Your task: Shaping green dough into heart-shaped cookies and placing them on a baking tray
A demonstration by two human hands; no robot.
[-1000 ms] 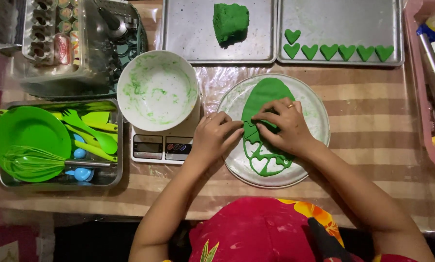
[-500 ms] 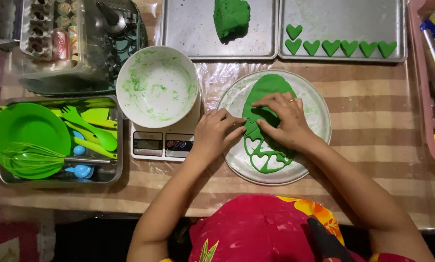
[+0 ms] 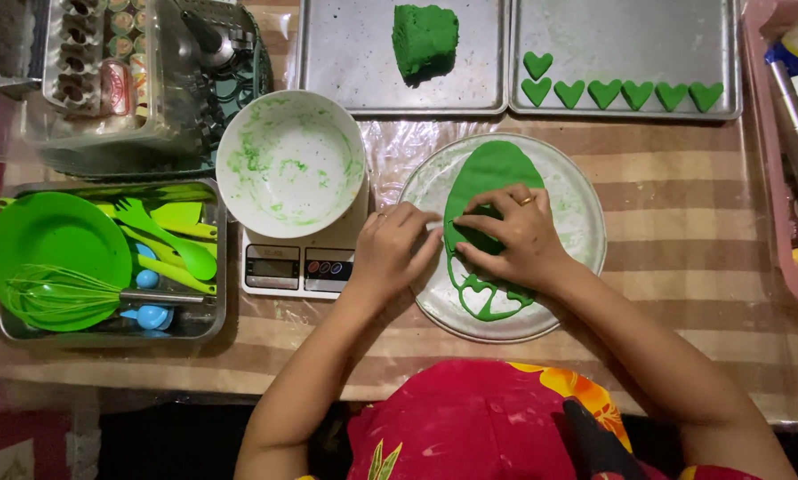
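A red garment with a yellow flower print (image 3: pixel 497 418) is seen at the bottom edge, nearest the camera, and from it both bare forearms are stretched forward over a brown-and-cream striped tablecloth (image 3: pixel 683 222). The right hand (image 3: pixel 514 236), a ring on one finger, is laid flat across a rolled sheet of green dough (image 3: pixel 492 173), fingers curled and pointing left, pressed down on something hidden beneath them; what is gripped cannot be told. The left hand (image 3: pixel 394 249) is set just beside it, its fingertips pinched narrowly at the sheet's left edge. The dough is spread on a round clear glass plate (image 3: pixel 577 204), its long axis running away from the body: the uncut part lies beyond the knuckles, while the part nearer the wrists is left as a thin lattice of heart-shaped holes. The right hand is the nearer to the uncut dough. To the left of the grip, a white bowl smeared with green (image 3: pixel 290 164) is stood on a white kitchen scale (image 3: pixel 301 265), and further left a metal tray of green plastic utensils (image 3: pixel 105 258) is kept. Beyond the hands, a block of green dough (image 3: pixel 424 36) rests on one steel baking sheet (image 3: pixel 345 53), and seven green dough hearts (image 3: pixel 605 92) are lined up on a second steel sheet (image 3: pixel 630 36).
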